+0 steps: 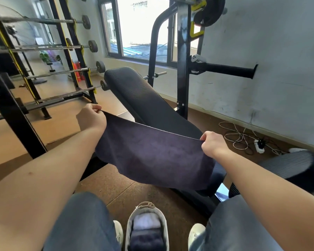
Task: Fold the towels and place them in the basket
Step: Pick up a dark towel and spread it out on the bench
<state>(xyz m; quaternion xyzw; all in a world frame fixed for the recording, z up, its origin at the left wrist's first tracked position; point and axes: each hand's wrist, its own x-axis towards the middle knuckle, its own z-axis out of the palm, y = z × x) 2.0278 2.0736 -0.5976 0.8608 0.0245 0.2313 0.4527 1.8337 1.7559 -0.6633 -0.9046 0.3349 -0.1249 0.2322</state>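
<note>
Dark towel (152,156) held stretched above weight bench (143,98); left hand (93,116) and right hand (213,144) each pinch a top corner. Hangs limp, so likely soft and light; corners look the best hold. Basket (128,225) between feet on brown floor (127,187); barbell rack (74,51) to left

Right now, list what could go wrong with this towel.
The left hand and right hand only pinch the top corners of the dark towel; either grip may slip. Its lower edge hangs near the floor and could drag. The basket already holds folded towels, so room may be tight.
</note>
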